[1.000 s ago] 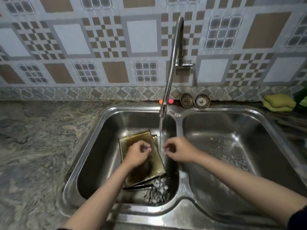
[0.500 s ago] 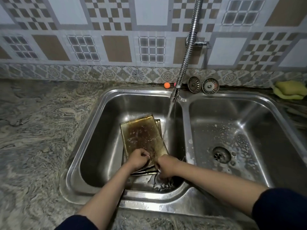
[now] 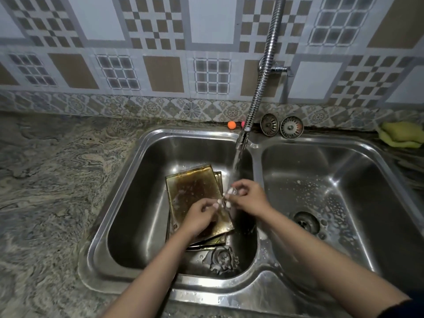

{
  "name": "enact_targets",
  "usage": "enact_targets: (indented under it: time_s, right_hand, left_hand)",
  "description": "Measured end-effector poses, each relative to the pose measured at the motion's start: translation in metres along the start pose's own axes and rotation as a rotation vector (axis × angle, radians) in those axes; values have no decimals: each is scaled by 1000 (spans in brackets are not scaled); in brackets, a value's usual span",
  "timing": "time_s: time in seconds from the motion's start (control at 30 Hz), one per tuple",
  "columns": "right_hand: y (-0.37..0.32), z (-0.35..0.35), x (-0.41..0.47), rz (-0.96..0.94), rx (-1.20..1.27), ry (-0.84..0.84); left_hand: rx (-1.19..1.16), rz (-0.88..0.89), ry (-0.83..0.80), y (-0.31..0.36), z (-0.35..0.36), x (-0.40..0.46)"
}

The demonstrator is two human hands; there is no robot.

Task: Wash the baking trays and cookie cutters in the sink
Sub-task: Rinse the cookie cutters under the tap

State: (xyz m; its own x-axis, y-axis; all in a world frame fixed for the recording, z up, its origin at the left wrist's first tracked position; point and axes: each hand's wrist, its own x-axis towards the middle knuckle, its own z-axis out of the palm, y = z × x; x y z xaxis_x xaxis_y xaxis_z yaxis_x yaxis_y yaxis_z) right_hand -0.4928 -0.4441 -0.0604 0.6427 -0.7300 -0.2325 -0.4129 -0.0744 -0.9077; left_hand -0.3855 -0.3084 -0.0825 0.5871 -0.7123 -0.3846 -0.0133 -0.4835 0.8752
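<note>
In the head view, the left hand [image 3: 202, 214] and right hand [image 3: 249, 198] both pinched a small soapy metal cookie cutter [image 3: 226, 200] under the running chrome tap [image 3: 242, 138]. Directly beneath lay the stacked greasy rectangular baking trays [image 3: 195, 189], long axis running away from the person; more cutters [image 3: 223, 259] lay nearer. The held cutter's shape was blurred.

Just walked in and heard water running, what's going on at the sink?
A person is rinsing a small cookie cutter under the tap, left hand and right hand both pinching it. Dirty trays lie stacked in the left basin, more cutters beside them, still unwashed.
</note>
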Motion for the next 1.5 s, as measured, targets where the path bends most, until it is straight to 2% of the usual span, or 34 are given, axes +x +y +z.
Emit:
enact_targets:
  time_s: [0.13,0.27,0.4,0.7,0.87,1.07,1.23,1.5]
  right_hand:
    - [-5,-6,9,-8,217,92]
    - [-2,-11,14,45,287,163]
    - [3,-18,14,92,447,160]
    - [16,-19,16,-51,149,340]
    - [8,0,11,-130,102,259]
    - [1,20,4,-193,214,134]
    - [3,19,1,-206,301,128]
    - [8,-2,-3,-256,335,153]
  left_hand:
    - [-259,80,59,23,13,4]
    - [-301,148,138,37,26,12]
    - [-282,157,232,44,38,19]
    - [-221,166,315,48,52,24]
    - [-156,202,413,41,34,19]
    - [-61,238,527,29,11,16]
    - [6,285,439,26,9,11]
    - [-54,348,385,32,24,9]
